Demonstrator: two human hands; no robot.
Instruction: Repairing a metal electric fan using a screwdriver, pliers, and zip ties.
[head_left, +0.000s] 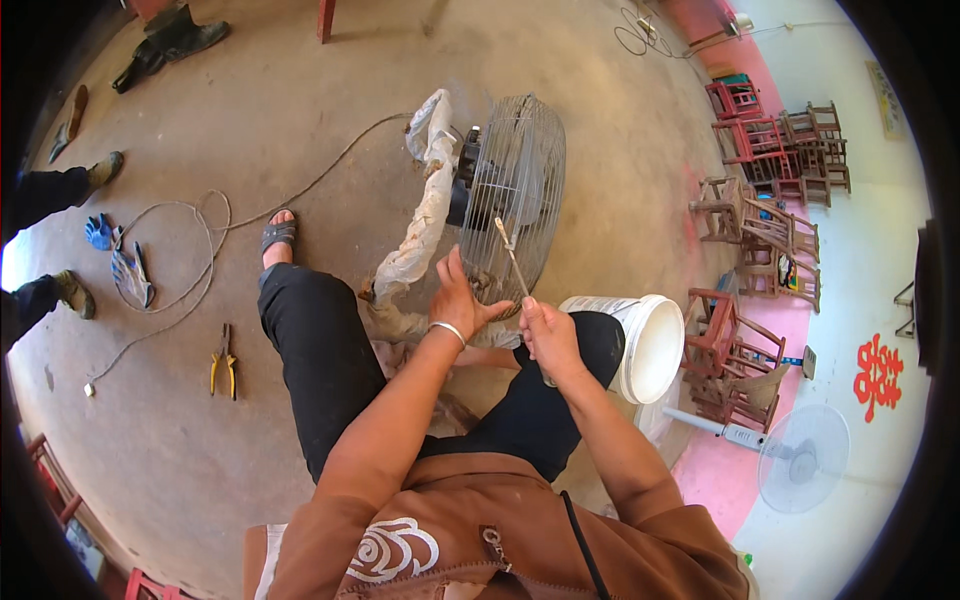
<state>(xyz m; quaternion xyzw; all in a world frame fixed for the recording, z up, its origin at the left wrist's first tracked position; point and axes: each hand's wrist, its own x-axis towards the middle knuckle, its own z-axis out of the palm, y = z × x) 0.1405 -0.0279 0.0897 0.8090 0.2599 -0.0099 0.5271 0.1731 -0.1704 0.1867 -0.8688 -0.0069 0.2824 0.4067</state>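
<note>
Against the fan grille (515, 190), left hand (462, 298) grips its rim; right hand (545, 335) holds a screwdriver (512, 258).

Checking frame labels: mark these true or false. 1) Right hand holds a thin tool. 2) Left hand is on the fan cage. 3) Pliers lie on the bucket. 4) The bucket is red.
1) True: the right hand grips a thin tool.
2) True: the left hand rests on the fan cage.
3) False: the pliers lie on the floor.
4) False: the bucket is white.
</note>
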